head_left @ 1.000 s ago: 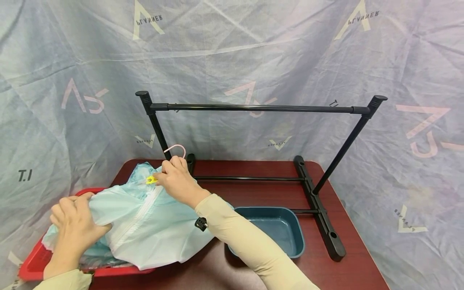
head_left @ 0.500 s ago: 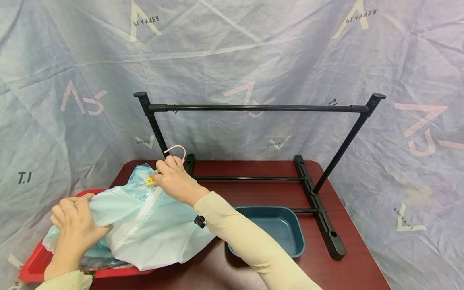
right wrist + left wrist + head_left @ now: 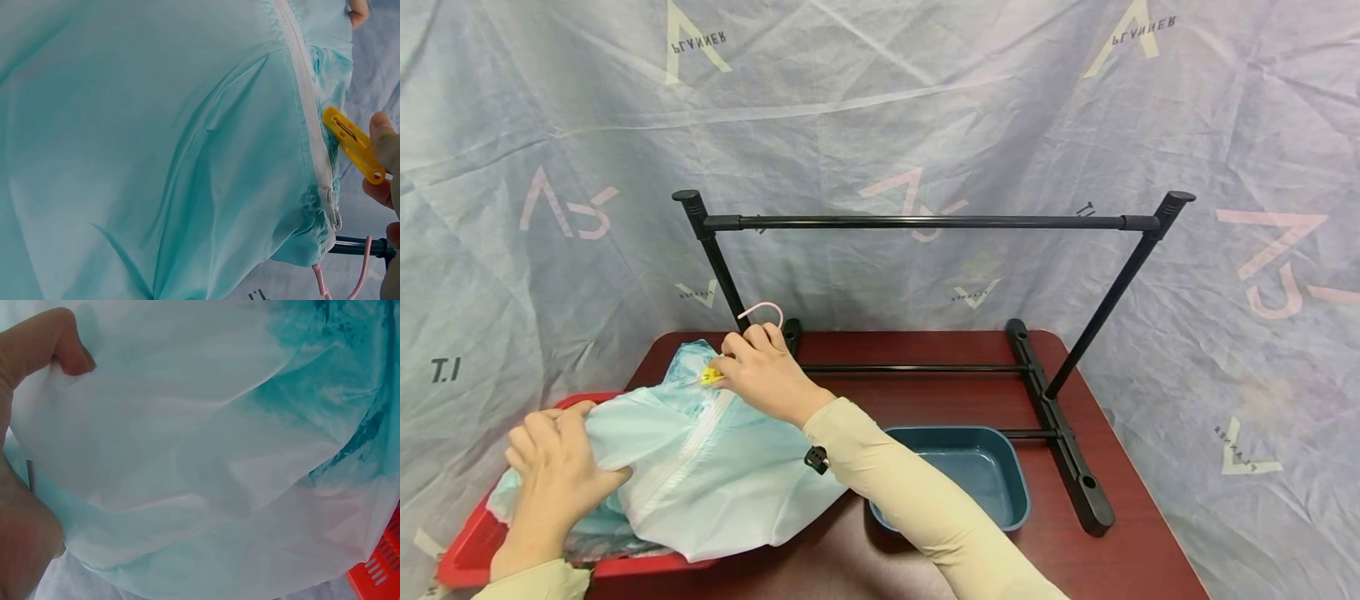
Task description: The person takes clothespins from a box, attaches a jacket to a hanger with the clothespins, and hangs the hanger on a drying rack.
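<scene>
Right sleeve [image 3: 917, 500]: long, snug, plain cream fabric, creased, ending behind the right hand [image 3: 767, 375]
Left sleeve [image 3: 535, 582]: matching cream, wrinkled, behind the left hand [image 3: 555, 467]
Right wrist camera [image 3: 816, 459]: small black block, just behind the right hand

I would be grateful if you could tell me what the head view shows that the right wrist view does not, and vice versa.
Only the head view shows the red basket, the dark blue tray and the reddish-brown tabletop.

Only the right wrist view clearly shows the zipper pull and the metal part of the yellow clip.

Both show the light blue garment, that clip, the right hand pinching it, the pink hook and the black rack, the wrist view only partly.
</scene>
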Tool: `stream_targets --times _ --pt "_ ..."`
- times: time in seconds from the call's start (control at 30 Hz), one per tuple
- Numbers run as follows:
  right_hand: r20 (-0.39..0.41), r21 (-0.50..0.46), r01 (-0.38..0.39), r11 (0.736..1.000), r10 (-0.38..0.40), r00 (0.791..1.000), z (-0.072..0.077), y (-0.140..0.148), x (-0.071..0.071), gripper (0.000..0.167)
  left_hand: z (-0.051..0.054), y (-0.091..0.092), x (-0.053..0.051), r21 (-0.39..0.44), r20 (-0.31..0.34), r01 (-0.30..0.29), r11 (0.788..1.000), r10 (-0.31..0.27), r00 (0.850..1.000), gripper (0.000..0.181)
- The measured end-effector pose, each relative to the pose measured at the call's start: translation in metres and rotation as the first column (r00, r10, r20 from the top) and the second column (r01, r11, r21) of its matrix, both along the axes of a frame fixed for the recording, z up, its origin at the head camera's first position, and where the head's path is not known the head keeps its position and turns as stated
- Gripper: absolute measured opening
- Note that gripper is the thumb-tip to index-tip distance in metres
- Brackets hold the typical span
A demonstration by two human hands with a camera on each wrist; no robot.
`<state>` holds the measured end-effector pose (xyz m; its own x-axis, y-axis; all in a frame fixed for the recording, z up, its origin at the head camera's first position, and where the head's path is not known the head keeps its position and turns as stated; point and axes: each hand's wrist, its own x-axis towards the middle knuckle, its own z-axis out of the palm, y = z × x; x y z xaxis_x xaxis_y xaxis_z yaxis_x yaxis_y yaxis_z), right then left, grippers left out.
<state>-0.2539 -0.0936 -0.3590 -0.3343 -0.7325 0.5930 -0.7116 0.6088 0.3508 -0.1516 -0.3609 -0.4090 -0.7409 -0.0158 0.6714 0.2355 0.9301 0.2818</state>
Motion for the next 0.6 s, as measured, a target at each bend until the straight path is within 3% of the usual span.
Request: stream_targets --times 0.23,0.6 --pt "0.096 0.005 -0.009 1.000 0.009 0.995 0.0000 0.0011 0.0002 0.037 -0.0002 -0.0004 -0.0011 0.008 0.033 -0.019 1.000 0.019 0.999 0.083" --pt "0.258 0.025 -0.035 0.999 0.027 0.966 -0.0014 0.0074 0.0027 0.044 -0.0002 -0.0003 -0.0015 0.017 0.071 -0.029 0.999 0.028 0.997 0.083"
